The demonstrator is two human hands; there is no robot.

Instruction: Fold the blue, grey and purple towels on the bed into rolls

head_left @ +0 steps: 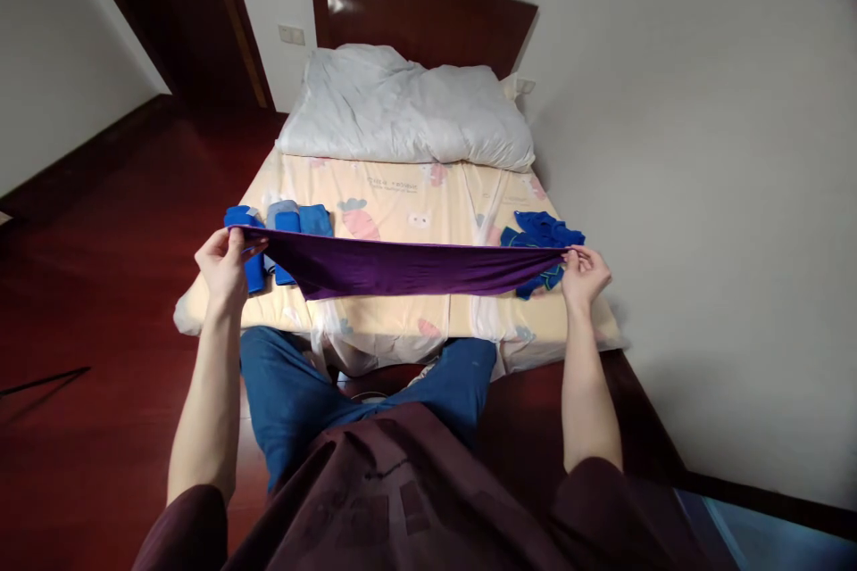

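Note:
A purple cloth (408,269) is stretched taut between my two hands, held up above the bed. My left hand (226,263) pinches its left upper corner, while its right upper corner is between the thumb and fingers of my right hand (584,275). The cloth's lower edge hangs free and is narrower than the top. Behind the left end lie folded blue and grey cloths (287,223), partly covered by the purple one. A crumpled blue garment (541,230) with thin green edging lies behind the right end, also partly hidden.
The bed has a cream sheet (402,196) with carrot and rabbit prints. A bunched white quilt (408,107) lies toward the dark wooden headboard (415,9). A white wall (703,196) runs close along the right, and a reddish wood floor (120,285) along the left.

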